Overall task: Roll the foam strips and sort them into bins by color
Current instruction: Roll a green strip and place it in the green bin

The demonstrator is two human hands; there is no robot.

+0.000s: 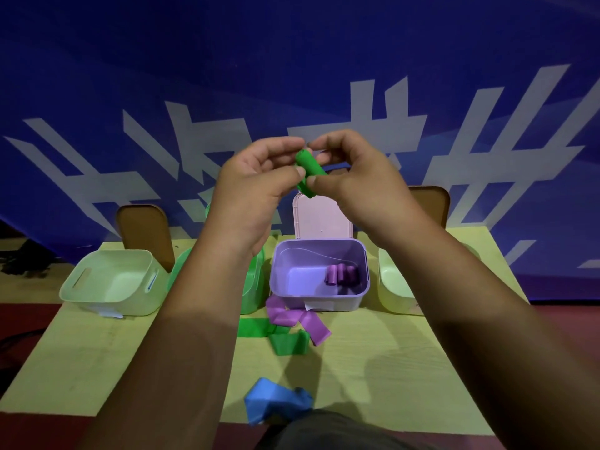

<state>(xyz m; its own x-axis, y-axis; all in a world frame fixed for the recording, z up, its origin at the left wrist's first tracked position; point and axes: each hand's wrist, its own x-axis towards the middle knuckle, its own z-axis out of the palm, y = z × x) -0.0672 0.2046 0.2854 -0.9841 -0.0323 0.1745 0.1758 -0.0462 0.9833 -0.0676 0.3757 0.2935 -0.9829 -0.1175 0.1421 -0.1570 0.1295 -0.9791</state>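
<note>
— What have your fingers got?

— A small, tightly wound green foam roll (310,168), held up in the air above the table, between both hands. My left hand (256,180) pinches it from the left with thumb and forefinger. My right hand (350,170) pinches it from the right, thumb underneath and forefinger on top, and its other fingers (328,157) are curled in behind.

— How does it handle?

— I judge it feather-light and soft, a thin matte strip that gives under the pads. Probably springy too, so if I slacken the pinch the coil may loosen. I'd hold a pad on the loose outer end and squeeze across the cylinder's side, not its open ends.

— Where does it go?

— Into the green plastic bin (255,287), I reckon. It is mostly hidden behind my left forearm, just beside the lilac plastic bin with rounded corners (282,300). A few purple foam rolls (341,275) lie in that bin's right corner, and its pink lid (321,219) stands propped behind.

— And the rest?

— Flat green foam strips (285,344) and purple foam strips (292,316) lie crumpled and overlapping in front of the lilac bin. A blue foam strip (276,401) is bunched at the near edge of the pale yellow wood-grain table (373,368). A pale green plastic bin with handle slots (107,300) sits far left, and another pale plastic bin (393,287) sits to the right.
</note>
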